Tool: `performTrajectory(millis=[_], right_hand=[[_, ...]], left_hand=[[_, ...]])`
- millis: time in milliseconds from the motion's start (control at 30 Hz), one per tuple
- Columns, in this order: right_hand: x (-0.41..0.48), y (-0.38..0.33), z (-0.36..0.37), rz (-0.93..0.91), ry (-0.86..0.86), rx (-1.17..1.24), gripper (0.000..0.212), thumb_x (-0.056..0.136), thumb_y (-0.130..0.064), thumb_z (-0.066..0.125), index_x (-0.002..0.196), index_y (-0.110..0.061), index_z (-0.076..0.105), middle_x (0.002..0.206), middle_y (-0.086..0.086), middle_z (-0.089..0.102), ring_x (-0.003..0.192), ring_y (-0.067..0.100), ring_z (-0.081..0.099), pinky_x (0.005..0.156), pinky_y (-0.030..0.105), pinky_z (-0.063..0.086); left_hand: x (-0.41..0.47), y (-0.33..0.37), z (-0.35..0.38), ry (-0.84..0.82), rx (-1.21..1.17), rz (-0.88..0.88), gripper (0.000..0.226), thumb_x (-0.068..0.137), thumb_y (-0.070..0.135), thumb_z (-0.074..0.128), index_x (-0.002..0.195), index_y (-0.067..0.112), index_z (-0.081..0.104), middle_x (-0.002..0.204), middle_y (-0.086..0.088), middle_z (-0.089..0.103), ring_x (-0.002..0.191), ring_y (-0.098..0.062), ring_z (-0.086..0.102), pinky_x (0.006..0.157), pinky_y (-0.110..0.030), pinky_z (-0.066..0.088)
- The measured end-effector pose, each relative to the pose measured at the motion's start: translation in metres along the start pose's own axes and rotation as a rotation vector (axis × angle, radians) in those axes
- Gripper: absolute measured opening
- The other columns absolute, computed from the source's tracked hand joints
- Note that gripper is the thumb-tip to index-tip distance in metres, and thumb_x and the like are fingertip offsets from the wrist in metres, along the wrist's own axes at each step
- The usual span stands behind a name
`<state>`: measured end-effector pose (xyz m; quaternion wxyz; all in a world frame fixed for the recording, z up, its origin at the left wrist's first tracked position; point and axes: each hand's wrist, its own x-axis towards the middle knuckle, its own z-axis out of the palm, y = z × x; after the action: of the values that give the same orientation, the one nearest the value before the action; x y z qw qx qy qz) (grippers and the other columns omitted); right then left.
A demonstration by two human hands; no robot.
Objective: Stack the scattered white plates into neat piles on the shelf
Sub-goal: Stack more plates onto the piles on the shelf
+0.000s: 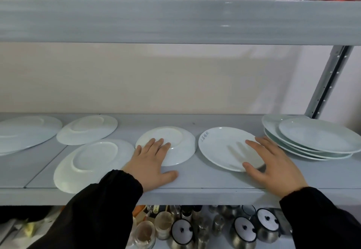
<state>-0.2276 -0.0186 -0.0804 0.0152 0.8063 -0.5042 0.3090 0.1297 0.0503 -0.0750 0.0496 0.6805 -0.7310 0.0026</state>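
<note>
Several white plates lie on the grey shelf [205, 180]. My left hand [151, 160] rests flat, fingers straight, on an upside-down plate [181, 143] in the middle. My right hand [273, 163] reaches over the right edge of an upright plate [220, 147] with small grey lettering, its thumb at the front rim and fingers spread above it. A pile of plates [316, 139] stands at the far right. Three more upside-down plates sit to the left: one at the front [91, 163], one behind it [88, 129], and a large one [25, 131] at the far left.
An upper shelf board [175, 20] hangs low overhead. A metal upright [330, 81] stands at the back right. Below the shelf are metal pots with lids [244, 231] and glass jars [148, 233].
</note>
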Motion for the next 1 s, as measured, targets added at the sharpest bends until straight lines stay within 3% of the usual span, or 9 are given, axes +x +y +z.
performTrajectory(millis=[400, 533, 633, 700, 867, 933, 1000], right_hand=[[0.000, 0.001, -0.003, 0.026, -0.023, 0.003, 0.071, 0.077, -0.072, 0.043, 0.139, -0.036, 0.047, 0.150, -0.005, 0.039, 0.144, 0.012, 0.023, 0.111, 0.029, 0.023], [0.000, 0.003, -0.002, 0.019, -0.033, 0.009, 0.067, 0.080, -0.069, 0.046, 0.138, -0.036, 0.047, 0.150, -0.005, 0.039, 0.143, 0.012, 0.024, 0.111, 0.029, 0.024], [0.000, 0.003, -0.002, 0.013, -0.033, 0.012, 0.064, 0.081, -0.065, 0.050, 0.138, -0.036, 0.048, 0.150, -0.005, 0.039, 0.143, 0.013, 0.024, 0.111, 0.028, 0.023], [0.000, 0.003, -0.003, 0.013, -0.036, 0.015, 0.063, 0.082, -0.062, 0.052, 0.139, -0.035, 0.047, 0.151, -0.004, 0.039, 0.143, 0.013, 0.025, 0.111, 0.030, 0.024], [0.001, 0.004, -0.003, 0.006, -0.034, 0.016, 0.070, 0.077, -0.070, 0.042, 0.139, -0.035, 0.047, 0.150, -0.004, 0.040, 0.143, 0.014, 0.026, 0.112, 0.032, 0.026], [0.000, 0.004, -0.005, 0.015, -0.027, 0.030, 0.071, 0.077, -0.070, 0.041, 0.139, -0.036, 0.046, 0.151, -0.004, 0.038, 0.143, 0.014, 0.025, 0.112, 0.032, 0.026], [-0.001, 0.003, -0.007, 0.026, -0.017, 0.047, 0.073, 0.077, -0.070, 0.041, 0.140, -0.035, 0.045, 0.152, -0.002, 0.037, 0.143, 0.014, 0.025, 0.111, 0.029, 0.023]], left_hand=[[-0.039, -0.011, -0.004, 0.051, -0.058, 0.086, 0.105, 0.063, 0.092, 0.041, 0.148, 0.035, 0.017, 0.159, 0.013, 0.004, 0.147, -0.009, -0.006, 0.120, -0.042, 0.000], [-0.050, -0.012, 0.001, 0.179, -0.046, 0.144, 0.092, 0.065, 0.083, 0.049, 0.136, 0.026, 0.039, 0.155, 0.008, 0.025, 0.143, -0.013, 0.011, 0.117, -0.033, 0.011], [-0.056, -0.012, 0.006, 0.302, -0.026, 0.210, 0.075, 0.068, 0.077, 0.052, 0.120, 0.024, 0.046, 0.139, 0.002, 0.050, 0.133, -0.019, 0.035, 0.109, -0.042, 0.036], [-0.060, -0.011, 0.009, 0.337, 0.006, 0.238, 0.067, 0.073, 0.072, 0.054, 0.117, 0.022, 0.047, 0.133, 0.000, 0.055, 0.128, -0.025, 0.048, 0.102, -0.048, 0.044], [-0.071, -0.005, 0.007, 0.341, 0.091, 0.261, 0.051, 0.086, 0.048, 0.048, 0.126, 0.018, 0.048, 0.136, -0.005, 0.054, 0.129, -0.031, 0.049, 0.095, -0.054, 0.048], [-0.073, 0.000, 0.001, 0.327, 0.166, 0.264, 0.057, 0.084, 0.040, 0.048, 0.136, 0.018, 0.044, 0.139, -0.005, 0.052, 0.129, -0.030, 0.050, 0.094, -0.053, 0.050], [-0.071, 0.004, -0.009, 0.325, 0.182, 0.229, 0.074, 0.074, 0.026, 0.062, 0.143, 0.018, 0.038, 0.137, -0.005, 0.054, 0.124, -0.028, 0.055, 0.092, -0.046, 0.053]])
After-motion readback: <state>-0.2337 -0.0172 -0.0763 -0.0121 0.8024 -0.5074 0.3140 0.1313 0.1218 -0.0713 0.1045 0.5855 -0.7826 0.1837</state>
